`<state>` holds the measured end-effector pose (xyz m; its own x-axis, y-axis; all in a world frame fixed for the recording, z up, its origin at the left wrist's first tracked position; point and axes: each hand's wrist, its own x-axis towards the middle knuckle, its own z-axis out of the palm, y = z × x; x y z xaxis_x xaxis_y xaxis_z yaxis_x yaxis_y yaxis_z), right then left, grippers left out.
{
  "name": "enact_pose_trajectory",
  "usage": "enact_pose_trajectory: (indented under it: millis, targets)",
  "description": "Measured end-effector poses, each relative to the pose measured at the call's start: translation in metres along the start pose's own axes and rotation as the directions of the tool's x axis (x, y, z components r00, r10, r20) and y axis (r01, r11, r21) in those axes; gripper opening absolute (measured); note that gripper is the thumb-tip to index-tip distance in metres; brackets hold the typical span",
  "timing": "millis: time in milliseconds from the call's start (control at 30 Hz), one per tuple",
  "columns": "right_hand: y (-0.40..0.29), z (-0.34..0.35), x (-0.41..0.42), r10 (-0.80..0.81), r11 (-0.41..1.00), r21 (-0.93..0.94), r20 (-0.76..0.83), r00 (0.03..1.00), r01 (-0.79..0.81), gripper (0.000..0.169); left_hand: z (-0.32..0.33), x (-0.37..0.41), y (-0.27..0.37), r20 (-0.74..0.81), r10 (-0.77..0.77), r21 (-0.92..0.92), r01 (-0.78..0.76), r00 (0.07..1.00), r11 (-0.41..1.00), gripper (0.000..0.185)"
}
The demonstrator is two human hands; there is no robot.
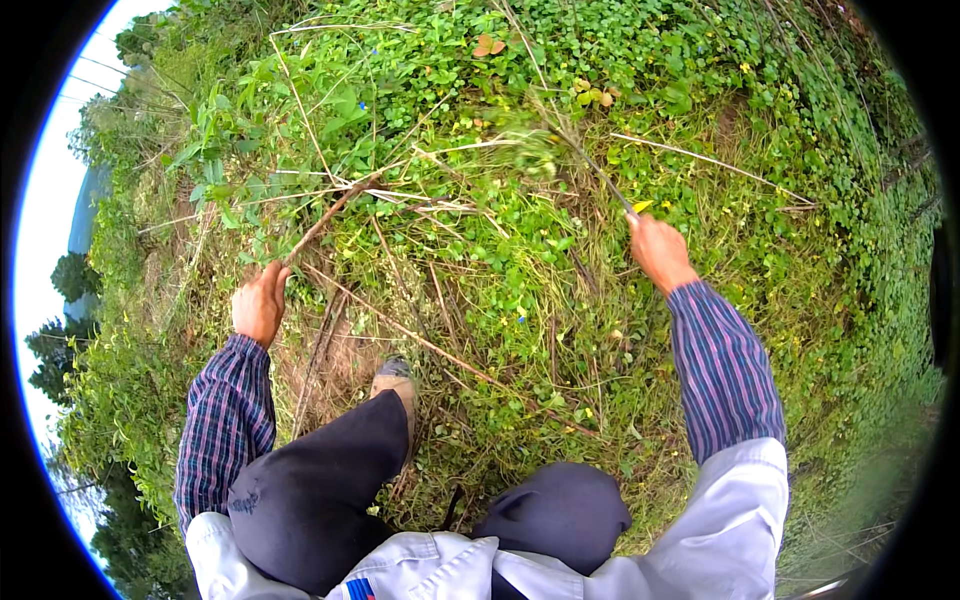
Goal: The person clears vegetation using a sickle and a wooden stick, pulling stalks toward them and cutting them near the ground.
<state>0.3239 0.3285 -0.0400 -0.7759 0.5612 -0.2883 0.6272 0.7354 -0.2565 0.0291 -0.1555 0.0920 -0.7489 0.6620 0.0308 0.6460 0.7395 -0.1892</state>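
Note:
My left hand (259,304) grips the near end of a brown wooden stick (326,215). The stick's far end lies among pale dry stalks (420,201) on the weeds. Out to the right, my right hand (661,253) is closed around the end of a long, narrow, dark tool (604,178), which looks like a thin blade. It slants up and left into the greenery, where blur hides its tip and exact form. Beside that tip, a tuft of grass (525,150) is smeared by motion.
Low leafy ground cover (450,82) spreads ahead and to the right. A long dry stem (450,346) lies across the ground before my knees. My shoe (395,381) stands by bare soil (341,360). Another dry stalk (712,160) lies beyond my right hand. Trees (75,277) rise at far left.

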Motion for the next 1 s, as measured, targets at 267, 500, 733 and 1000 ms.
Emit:
enact_pose_trajectory:
  millis: [267, 500, 733, 1000]
  targets:
    - [0.065, 0.071, -0.266, 0.267, 0.942, 0.172, 0.146, 0.953, -0.29, 0.044, -0.029, -0.007, -0.008, -0.21, 0.028, -0.185, -0.068, 0.977, 0.98, 0.024]
    - [-0.024, 0.111, -0.48, 0.243, 0.676, 0.644, 0.264, 0.933, -0.359, 0.033, -0.063, -0.003, 0.049, -0.312, 0.064, -0.553, -0.236, 0.948, 0.799, 0.022]
    - [-0.027, 0.108, -0.424, 0.241, 0.768, 0.625, -0.084, 0.967, -0.137, 0.032, -0.061, 0.076, 0.191, -0.297, 0.696, -0.362, -0.752, 0.653, 0.551, 0.021]
    - [-0.038, 0.047, -0.234, 0.359, 0.251, 0.946, 0.108, 0.927, -0.207, 0.031, -0.026, 0.123, 0.16, 0.241, 0.567, 0.004, -0.586, 0.787, 0.811, 0.021]
